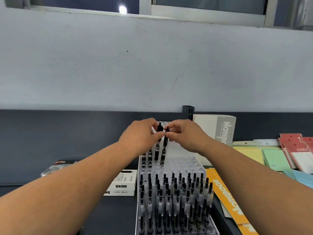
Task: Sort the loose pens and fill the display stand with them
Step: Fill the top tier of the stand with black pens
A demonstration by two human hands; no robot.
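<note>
A clear tiered display stand (179, 164) sits on the dark counter in front of me. Its lower tiers hold several black pens (176, 192) standing upright. The upper tier has a few pens at its left end and many bare holes to the right. My left hand (140, 134) pinches the top of one black pen (158, 145) standing in the upper tier. Beside it, my right hand (183, 133) pinches the top of another black pen (164, 146), whose tip is at a hole.
White pen boxes (122, 183) and a clear pack (57, 167) lie left of the stand. An orange notebook (225, 195) lies to its right, a grey notebook (218, 128) leans against the wall, and coloured pads (271, 158) and red packets (296, 148) fill the far right.
</note>
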